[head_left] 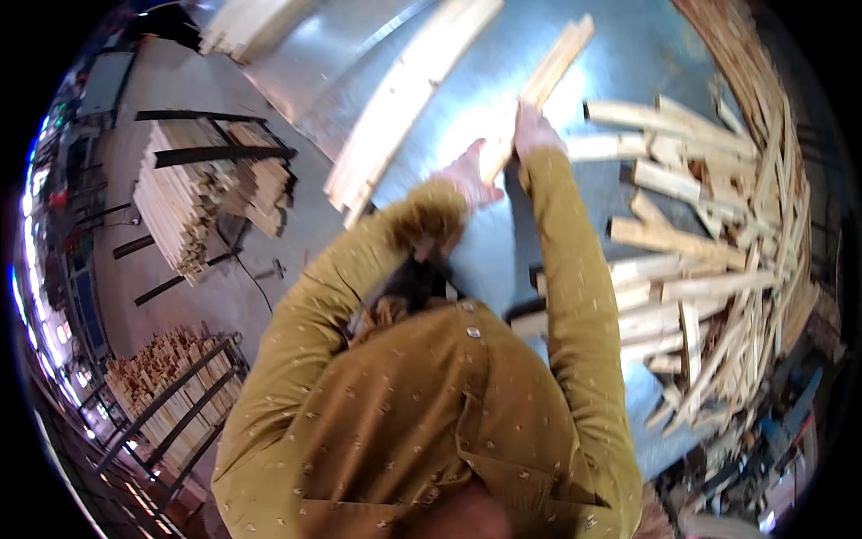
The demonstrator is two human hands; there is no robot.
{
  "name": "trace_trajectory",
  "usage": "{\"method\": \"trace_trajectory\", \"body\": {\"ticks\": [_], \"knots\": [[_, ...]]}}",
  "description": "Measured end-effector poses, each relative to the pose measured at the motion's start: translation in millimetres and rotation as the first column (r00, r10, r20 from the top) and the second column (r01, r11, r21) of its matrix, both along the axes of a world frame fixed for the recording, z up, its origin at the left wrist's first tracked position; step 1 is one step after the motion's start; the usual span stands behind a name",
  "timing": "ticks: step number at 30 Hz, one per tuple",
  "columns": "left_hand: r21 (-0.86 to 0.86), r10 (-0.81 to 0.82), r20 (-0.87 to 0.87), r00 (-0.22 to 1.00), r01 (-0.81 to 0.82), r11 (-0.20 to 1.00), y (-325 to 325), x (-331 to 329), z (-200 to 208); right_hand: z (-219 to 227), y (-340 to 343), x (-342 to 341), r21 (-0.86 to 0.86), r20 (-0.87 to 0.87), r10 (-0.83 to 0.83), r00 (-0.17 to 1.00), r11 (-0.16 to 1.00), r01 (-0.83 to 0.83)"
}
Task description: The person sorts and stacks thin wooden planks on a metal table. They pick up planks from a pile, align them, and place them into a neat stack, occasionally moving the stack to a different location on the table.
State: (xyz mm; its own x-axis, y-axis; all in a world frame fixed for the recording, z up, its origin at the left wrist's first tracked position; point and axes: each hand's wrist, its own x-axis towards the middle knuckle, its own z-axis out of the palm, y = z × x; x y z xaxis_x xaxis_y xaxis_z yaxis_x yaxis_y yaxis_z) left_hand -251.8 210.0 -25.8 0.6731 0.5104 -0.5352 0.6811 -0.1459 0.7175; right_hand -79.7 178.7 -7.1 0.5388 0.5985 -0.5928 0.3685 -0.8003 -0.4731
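Two grips, one table, uncountably many strips

Right of the far end of the wooden strip, the metal desk lies bare, and my right fingers could pass there freely. Left of the strip I have another bare lane, until the long pale boards close it off. Right of the strip's near part, the jumbled heap of wood pieces stands in the way, its nearest ends reaching close to my right sleeve.
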Motion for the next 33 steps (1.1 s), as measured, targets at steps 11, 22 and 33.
{"method": "trace_trajectory", "body": {"ticks": [11, 22, 33], "knots": [[0.447, 0.296, -0.057, 0.953, -0.241, 0.861, 193, -101, 117, 91, -283, 135, 0.205, 0.913, -0.359, 0.192, 0.813, 0.544], [0.915, 0.181, -0.018, 0.983, -0.057, 0.400, 214, -61, 62, 25, -310, 186, 0.192, 0.825, -0.553, 0.115, 0.467, 0.863], [-0.903, 0.047, 0.408, 0.912, 0.394, 0.173, -173, 143, 61, 60, -321, 60, 0.415, -0.009, -0.799, 0.601, 0.544, 0.729]]}}
